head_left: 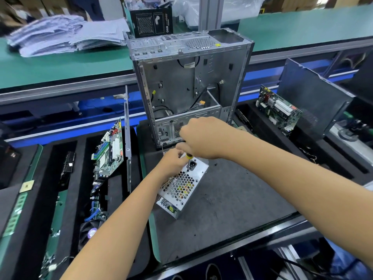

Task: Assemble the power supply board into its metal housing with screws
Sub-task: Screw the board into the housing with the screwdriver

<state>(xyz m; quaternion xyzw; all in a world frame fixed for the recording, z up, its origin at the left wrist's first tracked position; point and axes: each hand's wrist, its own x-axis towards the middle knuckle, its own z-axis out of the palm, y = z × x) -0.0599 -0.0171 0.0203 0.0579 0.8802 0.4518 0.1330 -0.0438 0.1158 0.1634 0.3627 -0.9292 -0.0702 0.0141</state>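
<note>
Head camera view, looking down at a workbench. A silver power supply housing (182, 187) with a honeycomb vent lies tilted on a dark grey mat (232, 201), near the middle of the bench. The person's two hands are close together above its far end. The right hand (203, 138) is curled round the top of a screwdriver (188, 161) with a yellow and black handle, whose tip stands upright on the housing beside the black power socket. The left hand (173, 162) holds the housing's far left edge, its fingers curled next to the screwdriver shaft.

Just behind the hands stands an open metal computer case (189, 85), loose cables inside. To the left, a green motherboard (110, 152) leans upright in a black foam tray (80, 158). To the right, another circuit board (277, 110) leans against a dark metal panel (310, 98). At the far left, a heap of pale plastic bags (64, 34) lies on a green surface.
</note>
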